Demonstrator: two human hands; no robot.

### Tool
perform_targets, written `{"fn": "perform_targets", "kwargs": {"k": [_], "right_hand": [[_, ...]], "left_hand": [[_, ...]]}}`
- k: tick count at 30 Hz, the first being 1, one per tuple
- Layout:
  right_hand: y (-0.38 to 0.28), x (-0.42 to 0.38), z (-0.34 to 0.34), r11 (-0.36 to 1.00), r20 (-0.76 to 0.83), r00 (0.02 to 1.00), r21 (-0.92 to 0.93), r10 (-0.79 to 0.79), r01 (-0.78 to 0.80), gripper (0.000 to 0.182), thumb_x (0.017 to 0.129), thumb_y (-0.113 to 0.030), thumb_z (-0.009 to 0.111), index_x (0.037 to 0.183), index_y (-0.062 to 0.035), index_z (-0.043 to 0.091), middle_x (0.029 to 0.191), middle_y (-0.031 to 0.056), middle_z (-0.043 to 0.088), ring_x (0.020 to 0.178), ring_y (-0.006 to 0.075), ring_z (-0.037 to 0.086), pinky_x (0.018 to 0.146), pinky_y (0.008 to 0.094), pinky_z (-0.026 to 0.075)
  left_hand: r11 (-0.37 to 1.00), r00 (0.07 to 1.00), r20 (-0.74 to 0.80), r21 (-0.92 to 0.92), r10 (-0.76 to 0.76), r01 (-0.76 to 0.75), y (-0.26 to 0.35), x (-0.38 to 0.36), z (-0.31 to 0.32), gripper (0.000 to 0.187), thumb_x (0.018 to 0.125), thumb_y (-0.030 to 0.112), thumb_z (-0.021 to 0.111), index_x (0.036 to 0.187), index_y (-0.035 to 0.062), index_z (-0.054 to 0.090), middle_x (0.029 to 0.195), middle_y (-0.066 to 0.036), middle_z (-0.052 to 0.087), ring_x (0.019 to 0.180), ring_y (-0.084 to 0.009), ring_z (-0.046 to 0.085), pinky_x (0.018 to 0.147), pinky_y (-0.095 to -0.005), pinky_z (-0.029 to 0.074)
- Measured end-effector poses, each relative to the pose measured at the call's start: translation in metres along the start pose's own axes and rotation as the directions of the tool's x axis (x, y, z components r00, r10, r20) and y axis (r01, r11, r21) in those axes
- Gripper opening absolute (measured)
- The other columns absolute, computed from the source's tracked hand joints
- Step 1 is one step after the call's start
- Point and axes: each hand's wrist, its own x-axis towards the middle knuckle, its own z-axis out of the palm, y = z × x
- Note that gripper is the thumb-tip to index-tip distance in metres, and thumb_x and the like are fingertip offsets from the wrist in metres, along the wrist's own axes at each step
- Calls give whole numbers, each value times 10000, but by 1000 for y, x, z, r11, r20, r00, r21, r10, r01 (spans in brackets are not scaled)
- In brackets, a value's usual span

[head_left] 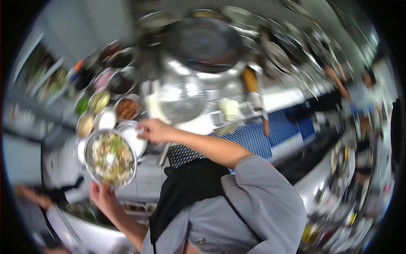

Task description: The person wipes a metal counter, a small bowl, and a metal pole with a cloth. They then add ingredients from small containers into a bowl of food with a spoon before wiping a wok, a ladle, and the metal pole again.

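Note:
A round metal bowl (134,163) holds a mix of chopped pale, green and brownish food, with a small white heap near its middle. At its lower rim is my left hand (103,197), thumb and fingers closed on the edge. My right hand (155,131) is above and to the right of the bowl, over white containers (137,142). Its fingers are pinched together; a small whitish bit shows at the fingertips, too blurred to name. Just beyond stand a white tub (105,118) and a container of reddish-brown food (128,109).
A large dark wok (203,44) sits on the stove at the back, with a perforated metal strainer (182,99) nearer me. Several seasoning containers (99,101) cluster at left. Other people, one with a visible arm (338,82), are at right and lower left.

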Motion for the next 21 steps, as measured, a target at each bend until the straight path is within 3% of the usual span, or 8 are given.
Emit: {"fn": "perform_targets", "kwargs": {"k": [3, 6, 7, 10, 13, 15, 20, 21], "right_hand": [[17, -90, -66, 991, -69, 998, -133, 0, -10, 366, 816, -316, 739, 1034, -24, 700, 847, 162, 716, 705, 277, 691, 680, 368, 534], [63, -204, -121, 963, -326, 938, -190, 121, -191, 386, 828, -344, 705, 1081, -53, 688, 919, 182, 714, 855, 344, 690, 775, 431, 532], [87, -244, -133, 959, -425, 898, -187, 116, -212, 388, 835, -351, 694, 1087, -56, 685, 926, 182, 715, 862, 357, 689, 785, 438, 534], [122, -374, -158, 776, -715, 632, -203, 299, -597, 334, 848, -309, 666, 1059, -51, 671, 916, 197, 697, 873, 380, 681, 802, 456, 535], [146, -483, -155, 595, -869, 356, -92, 343, -799, 262, 861, -262, 651, 1018, -52, 665, 970, 172, 669, 955, 369, 649, 811, 498, 515], [151, -545, -141, 442, -901, 262, -90, 347, -892, 243, 858, -246, 652, 1012, -60, 672, 994, 144, 664, 992, 341, 622, 838, 485, 493], [150, -648, -105, 127, -927, 148, -110, 344, -986, 167, 821, -201, 649, 933, -81, 681, 944, 94, 659, 987, 267, 597, 881, 410, 432], [150, -661, -99, 136, -933, 187, -152, 308, -979, 156, 819, -201, 650, 914, -82, 680, 926, 91, 656, 970, 263, 599, 873, 403, 434]], "left_hand": [[999, 965, 262, -31, -20, 29, -14, 0, 63, 115, 763, -22, 599, 821, 71, 561, 743, 9, 615, 505, -10, 445, 418, -159, 288], [994, 828, 552, 7, -97, 112, -10, -36, 166, 130, 764, -47, 593, 843, 52, 569, 761, -20, 642, 508, -21, 474, 420, -169, 342], [987, 728, 668, 68, -151, 143, -10, -47, 195, 134, 765, -54, 595, 852, 46, 571, 753, -25, 642, 495, -23, 471, 416, -172, 349], [975, 529, 820, 170, -219, 141, -37, -101, 306, 148, 778, -48, 630, 868, 58, 579, 731, -16, 627, 447, -30, 442, 374, -161, 309], [944, 347, 879, 316, -328, 91, -57, -186, 407, 145, 789, -36, 637, 864, 73, 579, 733, 6, 604, 475, -36, 462, 376, -169, 306], [922, 99, 917, 384, -387, 40, -80, -243, 463, 124, 799, 1, 651, 873, 79, 589, 720, 26, 587, 474, -18, 436, 373, -170, 299], [882, -307, 831, 467, -464, -67, -145, -415, 551, 95, 802, -21, 627, 820, 51, 568, 690, -3, 577, 474, -53, 472, 380, -186, 335], [869, -368, 793, 484, -485, -102, -156, -450, 559, 94, 802, -22, 629, 813, 45, 564, 685, -9, 576, 474, -61, 482, 383, -190, 342]]}}
